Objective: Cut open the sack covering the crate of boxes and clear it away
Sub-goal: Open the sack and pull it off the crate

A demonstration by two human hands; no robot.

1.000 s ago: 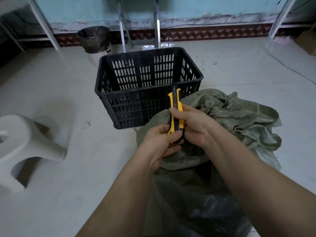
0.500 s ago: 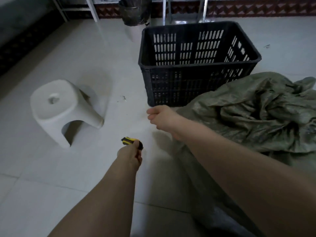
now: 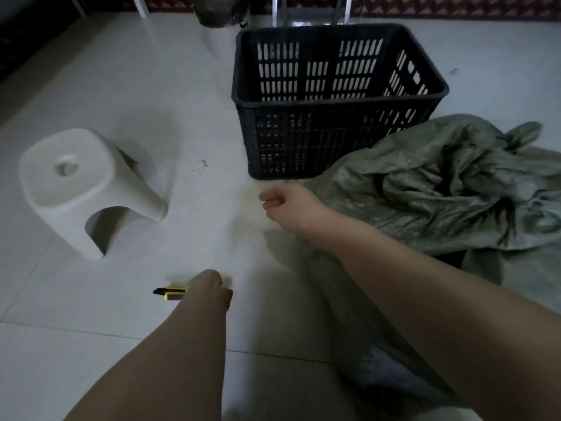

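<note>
A crumpled grey-green woven sack (image 3: pixel 449 183) lies heaped on the floor at the right, trailing down under my right forearm. A black slotted plastic crate (image 3: pixel 334 98) stands just behind it and looks empty; no boxes show. My left hand (image 3: pixel 209 288) is low over the floor, curled around the rear end of a yellow-and-black utility knife (image 3: pixel 170 293) that points left at floor level. My right hand (image 3: pixel 285 205) hovers in front of the crate with its fingers loosely curled and nothing in it.
A white plastic stool (image 3: pixel 85 183) stands at the left. A dark bin (image 3: pixel 218 10) and metal frame legs (image 3: pixel 309 10) are behind the crate by the wall. The floor is pale tile.
Both hands were on the knife over the sack a second ago. My left hand has carried it down and left to the floor. My right hand let go.
</note>
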